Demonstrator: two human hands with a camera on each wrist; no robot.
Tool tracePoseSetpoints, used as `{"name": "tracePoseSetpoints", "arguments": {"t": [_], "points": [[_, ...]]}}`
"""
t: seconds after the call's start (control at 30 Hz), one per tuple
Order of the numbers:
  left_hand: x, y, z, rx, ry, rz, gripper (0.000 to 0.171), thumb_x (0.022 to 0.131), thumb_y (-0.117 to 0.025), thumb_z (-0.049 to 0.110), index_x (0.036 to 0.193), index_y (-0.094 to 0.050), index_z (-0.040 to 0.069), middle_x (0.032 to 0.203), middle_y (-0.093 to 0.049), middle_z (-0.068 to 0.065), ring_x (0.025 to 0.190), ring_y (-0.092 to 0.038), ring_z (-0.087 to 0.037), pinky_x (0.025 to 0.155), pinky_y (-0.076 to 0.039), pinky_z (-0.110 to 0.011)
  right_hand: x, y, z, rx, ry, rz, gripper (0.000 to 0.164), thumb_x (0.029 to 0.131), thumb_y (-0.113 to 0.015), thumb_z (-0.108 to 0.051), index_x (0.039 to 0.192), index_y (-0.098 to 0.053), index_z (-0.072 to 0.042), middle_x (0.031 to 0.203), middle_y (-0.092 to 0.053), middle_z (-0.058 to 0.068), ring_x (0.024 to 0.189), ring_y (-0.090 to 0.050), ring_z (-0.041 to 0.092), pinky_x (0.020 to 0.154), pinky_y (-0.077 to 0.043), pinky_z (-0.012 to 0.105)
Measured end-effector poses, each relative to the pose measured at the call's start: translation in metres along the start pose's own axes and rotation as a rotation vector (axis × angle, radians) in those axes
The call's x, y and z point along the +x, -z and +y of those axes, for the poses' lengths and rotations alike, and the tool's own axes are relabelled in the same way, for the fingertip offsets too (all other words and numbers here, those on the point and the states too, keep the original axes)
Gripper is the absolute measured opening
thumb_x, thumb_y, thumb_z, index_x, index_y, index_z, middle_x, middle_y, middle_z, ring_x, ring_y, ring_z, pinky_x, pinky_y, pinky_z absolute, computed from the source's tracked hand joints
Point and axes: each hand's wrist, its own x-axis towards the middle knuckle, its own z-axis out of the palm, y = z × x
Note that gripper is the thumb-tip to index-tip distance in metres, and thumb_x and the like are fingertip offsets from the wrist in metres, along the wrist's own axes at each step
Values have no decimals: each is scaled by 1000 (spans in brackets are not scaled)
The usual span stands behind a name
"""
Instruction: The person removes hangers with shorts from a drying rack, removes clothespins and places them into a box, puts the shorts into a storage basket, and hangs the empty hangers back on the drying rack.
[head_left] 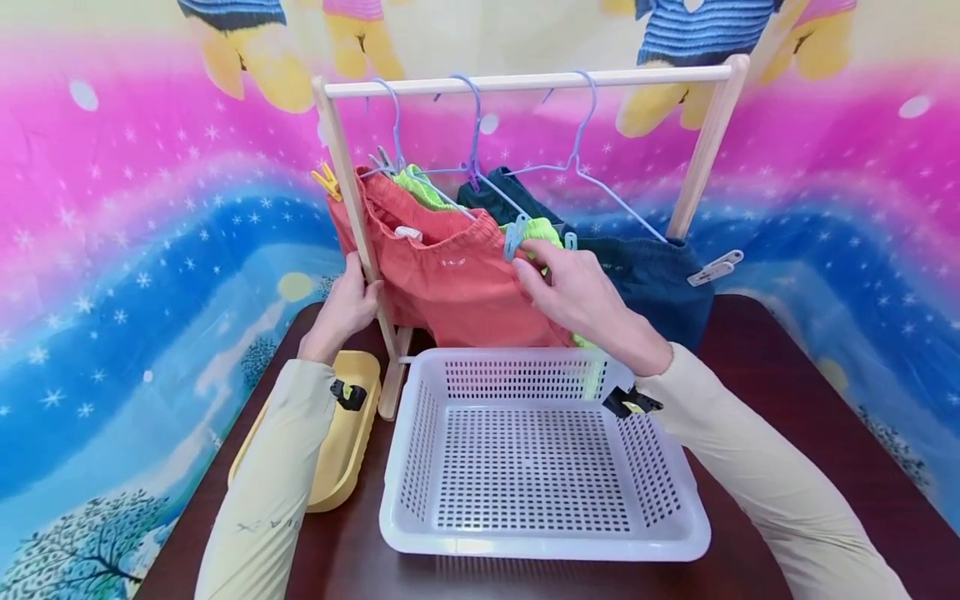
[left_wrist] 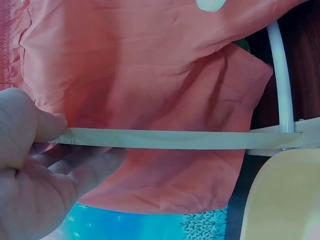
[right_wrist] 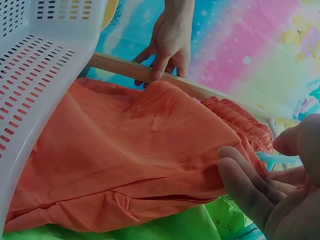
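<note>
Coral-red shorts [head_left: 457,279] hang from a light purple hanger [head_left: 396,125] on a small wooden rack. My left hand [head_left: 347,300] holds the rack's left post [head_left: 360,212], its thumb on one side and its fingers on the other in the left wrist view. At the right end of the waistband sits a light blue clothespin [head_left: 514,237]. My right hand [head_left: 588,292] is right beside this clothespin; in the right wrist view its thumb and fingers [right_wrist: 245,175] stand apart, fingertips at the red cloth. A yellow clothespin [head_left: 327,182] is on the waistband's left end.
Behind the red shorts hang bright green shorts [head_left: 542,229] and dark teal shorts [head_left: 652,271], the teal pair with a white clothespin [head_left: 716,268]. In front stands a white perforated basket [head_left: 540,546]. A yellow tray [head_left: 360,433] lies on the dark table [head_left: 750,375] at the left.
</note>
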Motion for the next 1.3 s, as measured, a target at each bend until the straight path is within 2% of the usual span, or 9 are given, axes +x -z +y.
{"name": "tracePoseSetpoints", "arguments": {"t": [0.3, 0.47, 0.57, 0.7, 0.8, 0.93, 1.13, 1.3], "points": [[-2, -2, 1, 2, 11, -6, 48, 102, -51, 13, 141, -24, 3, 129, -51, -28, 115, -60, -44, 92, -51, -57, 2, -3, 0, -24, -33, 10, 22, 101, -51, -32, 107, -64, -16, 70, -59, 1, 58, -55, 15, 53, -47, 29], [-4, 0, 2, -1, 8, -3, 47, 102, -50, 12, 140, -25, 3, 127, -51, -28, 114, -60, -44, 94, -51, -57, 8, -5, -1, -45, -16, -12, 26, 101, -53, -35, 89, -61, -13, 60, -48, 3, 51, -46, 18, 49, -35, 30], [-5, 0, 2, 1, -3, 5, 46, 102, -49, 12, 140, -25, 3, 125, -52, -29, 113, -61, -45, 93, -51, -57, 11, -6, -1, -69, 0, -32, 32, 101, -53, -37, 82, -55, -12, 59, -42, 4, 51, -43, 20, 50, -33, 30], [-5, -1, 1, 14, -12, -2, 45, 103, -47, 13, 140, -24, 2, 124, -52, -30, 112, -61, -46, 93, -51, -57, 12, -7, -3, -115, -25, -67, 37, 102, -50, -41, 81, -51, -11, 62, -43, 4, 54, -45, 19, 52, -36, 29], [-5, -1, 0, 21, -6, -15, 45, 103, -48, 14, 140, -24, 2, 124, -53, -30, 112, -61, -46, 92, -52, -56, 12, -6, -4, -146, -57, -97, 41, 101, -49, -46, 79, -47, -11, 61, -41, 4, 53, -44, 20, 52, -33, 30], [-3, 0, 1, 20, -16, 2, 45, 103, -48, 14, 140, -25, 2, 123, -54, -30, 110, -62, -45, 89, -53, -56, 14, -4, -5, -161, -67, -112, 44, 98, -53, -49, 77, -44, -11, 58, -38, 4, 49, -41, 20, 50, -28, 30], [-2, 2, 2, 24, -9, 6, 45, 103, -48, 14, 140, -25, 2, 124, -53, -30, 112, -61, -45, 93, -51, -57, 14, -3, -3, -176, -28, -107, 41, 98, -56, -44, 79, -45, -10, 58, -40, 3, 48, -42, 19, 48, -29, 29], [-4, 1, 1, 19, -7, 6, 45, 103, -47, 15, 141, -25, 2, 125, -53, -31, 111, -61, -46, 88, -53, -57, 11, -5, -1, -166, 13, -75, 33, 100, -54, -38, 85, -46, -9, 60, -40, 4, 48, -41, 19, 49, -29, 29]]}}
